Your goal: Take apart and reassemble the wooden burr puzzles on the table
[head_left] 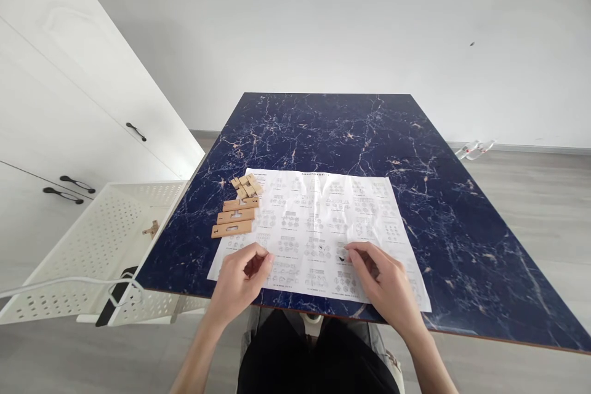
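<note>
A large white paper sheet [295, 228], printed with rows of small diagrams and lightly creased, lies on the dark blue marbled table [323, 129]. My left hand [240, 280] rests at the sheet's near left part, fingers curled and thumb close to the index finger, with nothing visible in it. Over the near right part, my right hand [383, 274] is curled in the same way, its fingertips beside a small dark mark on the paper. Along the sheet's left edge lie several flat wooden pieces [233, 228] with cutouts and numbers. Beyond them is a cluster of interlocked wooden pieces [246, 185].
A white perforated basket [60, 295] stands left of the table, with a small wooden piece [151, 229] inside and a white cable [69, 281] across it. A white cabinet [83, 86] is at the far left. A clear plastic item [478, 149] is on the right by the wall.
</note>
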`<state>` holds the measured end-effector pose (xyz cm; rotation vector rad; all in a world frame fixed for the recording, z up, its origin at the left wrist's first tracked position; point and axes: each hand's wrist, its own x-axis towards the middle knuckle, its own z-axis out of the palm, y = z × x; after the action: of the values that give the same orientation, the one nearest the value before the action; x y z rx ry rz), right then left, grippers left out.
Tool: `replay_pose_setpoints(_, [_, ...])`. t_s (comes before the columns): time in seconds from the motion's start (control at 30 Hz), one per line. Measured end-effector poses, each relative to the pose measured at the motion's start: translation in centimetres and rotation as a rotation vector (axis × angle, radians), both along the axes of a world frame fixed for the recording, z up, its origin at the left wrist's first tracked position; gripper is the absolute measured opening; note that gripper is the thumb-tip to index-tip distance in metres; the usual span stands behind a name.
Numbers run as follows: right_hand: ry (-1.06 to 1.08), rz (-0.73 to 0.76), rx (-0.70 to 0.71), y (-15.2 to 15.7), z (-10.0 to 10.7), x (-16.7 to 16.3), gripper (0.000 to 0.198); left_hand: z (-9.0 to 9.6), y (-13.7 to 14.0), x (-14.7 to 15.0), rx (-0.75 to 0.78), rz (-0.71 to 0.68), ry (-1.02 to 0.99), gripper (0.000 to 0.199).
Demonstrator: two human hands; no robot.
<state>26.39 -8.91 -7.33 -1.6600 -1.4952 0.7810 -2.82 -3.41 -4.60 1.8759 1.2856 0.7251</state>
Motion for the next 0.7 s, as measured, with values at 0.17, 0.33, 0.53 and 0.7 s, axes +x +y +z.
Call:
replay_pose_setpoints(0.17, [0.034,-0.026,0.016,-0.02,-0.08,0.05,0.033,-0.03,0.05,-0.05,0.010,0.011,0.012,0.035])
replay_pose_setpoints(0.33, [0.024,-0.124,0.005,-0.12,-0.06,0.20,0.037,-0.29,0.16,-0.11,0.024,0.007,0.033,0.035])
replay_pose_setpoints(0.53, [0.023,-0.172,-0.008,-0.29,-0.27,0.24,0.042,-0.39,0.13,-0.22,0.012,0.017,0.063,0.037])
replay_pose_setpoints(0.7, [0.004,-0.163,0.037,-0.17,-0.21,0.08,0.044,-0.45,0.12,-0.20,0.010,0.020,0.063,0.036])
